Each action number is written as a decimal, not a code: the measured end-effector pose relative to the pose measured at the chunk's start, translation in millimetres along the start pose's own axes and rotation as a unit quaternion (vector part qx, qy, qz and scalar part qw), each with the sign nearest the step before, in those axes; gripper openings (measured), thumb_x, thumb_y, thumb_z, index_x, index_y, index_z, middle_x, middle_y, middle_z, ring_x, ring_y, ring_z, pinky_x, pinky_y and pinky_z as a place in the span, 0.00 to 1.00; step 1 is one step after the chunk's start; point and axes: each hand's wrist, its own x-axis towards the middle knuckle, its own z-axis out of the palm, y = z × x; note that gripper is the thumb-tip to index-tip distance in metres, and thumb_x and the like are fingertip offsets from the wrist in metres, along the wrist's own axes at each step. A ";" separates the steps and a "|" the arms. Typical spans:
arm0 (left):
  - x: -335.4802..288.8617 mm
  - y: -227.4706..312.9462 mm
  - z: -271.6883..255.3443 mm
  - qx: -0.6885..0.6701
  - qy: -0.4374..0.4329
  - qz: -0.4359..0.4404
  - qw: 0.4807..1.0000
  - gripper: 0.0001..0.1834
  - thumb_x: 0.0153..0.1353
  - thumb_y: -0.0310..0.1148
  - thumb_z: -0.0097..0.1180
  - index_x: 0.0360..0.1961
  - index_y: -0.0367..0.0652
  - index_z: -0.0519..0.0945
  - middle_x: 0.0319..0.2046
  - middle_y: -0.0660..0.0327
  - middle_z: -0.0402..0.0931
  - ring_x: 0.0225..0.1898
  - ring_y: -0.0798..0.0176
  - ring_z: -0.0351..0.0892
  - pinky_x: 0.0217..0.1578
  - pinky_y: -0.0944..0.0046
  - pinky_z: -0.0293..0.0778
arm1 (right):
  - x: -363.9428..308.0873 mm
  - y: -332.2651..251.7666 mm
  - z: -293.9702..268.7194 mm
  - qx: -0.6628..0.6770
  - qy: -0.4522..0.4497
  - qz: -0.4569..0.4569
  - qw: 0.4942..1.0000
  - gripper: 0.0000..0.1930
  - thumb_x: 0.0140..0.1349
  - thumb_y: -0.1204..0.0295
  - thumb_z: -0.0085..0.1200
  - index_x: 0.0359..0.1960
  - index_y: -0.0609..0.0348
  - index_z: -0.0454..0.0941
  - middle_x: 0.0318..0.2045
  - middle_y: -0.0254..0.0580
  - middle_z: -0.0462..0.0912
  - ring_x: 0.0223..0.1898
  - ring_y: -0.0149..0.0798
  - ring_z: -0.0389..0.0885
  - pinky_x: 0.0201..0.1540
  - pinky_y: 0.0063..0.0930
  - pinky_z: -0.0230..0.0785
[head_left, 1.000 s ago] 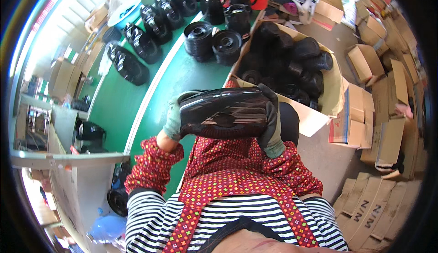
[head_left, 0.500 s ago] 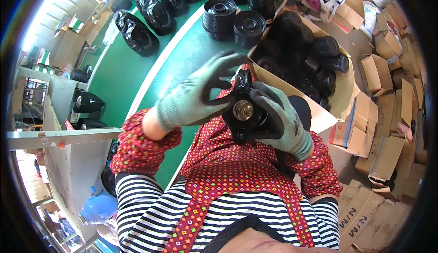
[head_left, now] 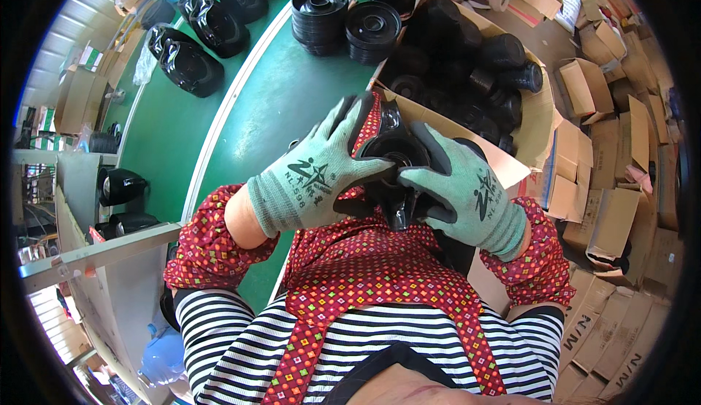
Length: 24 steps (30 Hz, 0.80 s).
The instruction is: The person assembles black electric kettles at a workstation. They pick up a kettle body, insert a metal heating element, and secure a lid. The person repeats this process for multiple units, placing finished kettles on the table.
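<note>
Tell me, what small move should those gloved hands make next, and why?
Perhaps a gentle press by the left hand on the middle of the black part, while the right hand steadies it: both hands already reach its round centre, and the part sits between them in front of the red apron, so it might shift if unsteadied.

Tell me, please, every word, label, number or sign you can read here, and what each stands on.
I don't copy out wording, only locate it.
Left glove: black star-like logo, legible lettering and digits.
Right glove: similar print, partly legible.
Brown cartons, lower right: large black lettering.
Blue-edged carton: red marking, too blurred to read.
</note>
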 end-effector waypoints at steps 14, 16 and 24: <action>49.3 -7.8 8.0 -0.003 0.040 0.147 0.988 0.31 0.48 0.50 0.78 0.52 0.45 0.88 0.75 0.41 0.59 0.75 0.33 0.59 0.76 0.29 0.51 | -6.5 -25.3 6.5 -0.113 0.038 0.143 0.982 0.26 0.54 0.63 0.73 0.54 0.50 0.80 0.67 0.73 0.68 0.63 0.65 0.76 0.62 0.55 0.72; 51.2 -4.1 12.6 -0.010 0.047 0.143 0.989 0.29 0.50 0.52 0.76 0.49 0.45 0.89 0.75 0.41 0.59 0.75 0.33 0.57 0.75 0.31 0.52 | -6.8 -21.2 5.9 -0.114 0.043 0.132 0.984 0.26 0.52 0.63 0.73 0.53 0.52 0.81 0.65 0.72 0.70 0.61 0.64 0.77 0.62 0.56 0.72; 56.0 -1.2 21.5 0.007 0.073 0.148 0.986 0.29 0.46 0.49 0.77 0.48 0.45 0.88 0.73 0.39 0.63 0.71 0.31 0.62 0.71 0.32 0.57 | -8.9 -9.5 5.3 -0.107 -0.009 0.140 0.984 0.30 0.47 0.65 0.75 0.55 0.54 0.82 0.72 0.70 0.63 0.63 0.68 0.74 0.69 0.56 0.66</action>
